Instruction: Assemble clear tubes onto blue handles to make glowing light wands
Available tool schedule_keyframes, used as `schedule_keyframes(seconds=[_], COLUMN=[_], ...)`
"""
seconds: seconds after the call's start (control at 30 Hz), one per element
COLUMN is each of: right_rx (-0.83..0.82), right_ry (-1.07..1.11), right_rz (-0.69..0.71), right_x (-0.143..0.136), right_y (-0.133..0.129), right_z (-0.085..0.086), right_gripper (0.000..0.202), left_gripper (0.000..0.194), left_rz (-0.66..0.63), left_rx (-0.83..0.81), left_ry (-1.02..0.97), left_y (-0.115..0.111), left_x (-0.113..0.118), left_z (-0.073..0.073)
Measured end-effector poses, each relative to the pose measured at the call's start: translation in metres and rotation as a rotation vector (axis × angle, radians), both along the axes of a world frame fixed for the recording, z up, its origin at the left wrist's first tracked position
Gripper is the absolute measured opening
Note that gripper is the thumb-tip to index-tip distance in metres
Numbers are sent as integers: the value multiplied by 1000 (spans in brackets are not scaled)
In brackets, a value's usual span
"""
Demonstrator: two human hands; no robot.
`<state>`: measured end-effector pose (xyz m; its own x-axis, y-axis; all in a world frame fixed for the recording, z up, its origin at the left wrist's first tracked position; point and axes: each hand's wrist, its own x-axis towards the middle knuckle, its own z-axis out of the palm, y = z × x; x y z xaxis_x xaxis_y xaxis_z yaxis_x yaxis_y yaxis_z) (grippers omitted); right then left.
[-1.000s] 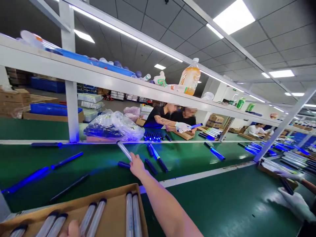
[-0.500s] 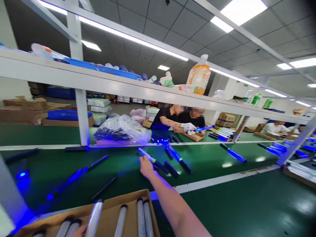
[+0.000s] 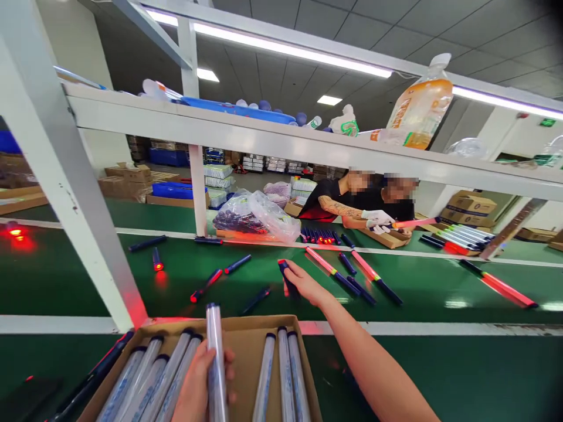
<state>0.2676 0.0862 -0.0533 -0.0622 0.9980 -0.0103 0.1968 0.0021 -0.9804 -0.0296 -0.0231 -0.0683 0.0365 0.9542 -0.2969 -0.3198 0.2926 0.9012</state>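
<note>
My left hand (image 3: 200, 375) is closed around a clear plastic tube (image 3: 215, 351) with a dark cap, held upright over a cardboard box (image 3: 240, 323). Several more capped tubes (image 3: 152, 375) lie in that box on both sides of the hand. Over the green work surface, my right hand (image 3: 305, 282) grips a short dark blue light stick handle (image 3: 288, 280), partly hidden by the fingers. To its right lie glowing red light sticks (image 3: 323, 261) with dark handles. Loose dark handles (image 3: 237, 264) rest to the left, some lit red at one end.
A white shelf (image 3: 264, 132) on posts crosses above the bench, bearing a blue tray and a large orange-labelled bottle (image 3: 422, 105). Across the bench, a co-worker's gloved hands (image 3: 378, 220) hold a lit stick. A plastic bag (image 3: 257, 217) of dark pieces stands near them.
The lights have turned from blue to red. My left hand has risen with the tube; my right hand has left the lit stick and now holds a dark handle. The view has shifted left.
</note>
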Motion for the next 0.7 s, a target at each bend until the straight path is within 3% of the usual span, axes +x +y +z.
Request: schedule_keyframes(seconds=[0.1,0.2,0.27,0.37,0.43,0.53,0.7], right_rx=[-32,-119,-171,-231,-252,-226,-263], right_ry=[301,497,575,624,569,355,12], right_rz=[151,277,310,265,166,5,-69], right_x=[-41,-70,-83,-99,-107,-116,-118], right_y=[-70,-147,-191,-238,-260,-282,-303], right_z=[14,23,24,19,11,-3,-16], right_gripper=[54,52,51,47,57,75,81], left_gripper=[25,10,13,11,14,15,19], left_rz=[120,209,260,262,223,161,58], left_rx=[-113,-86,-9,91,80,44,98], left_ry=[-462,-635,-681,-711,-737,-769,-771], left_y=[18,27,24,10,-4,-22,-39], left_x=[23,40,47,55,58,61,60], left_z=[46,86,98,98,93,87,83])
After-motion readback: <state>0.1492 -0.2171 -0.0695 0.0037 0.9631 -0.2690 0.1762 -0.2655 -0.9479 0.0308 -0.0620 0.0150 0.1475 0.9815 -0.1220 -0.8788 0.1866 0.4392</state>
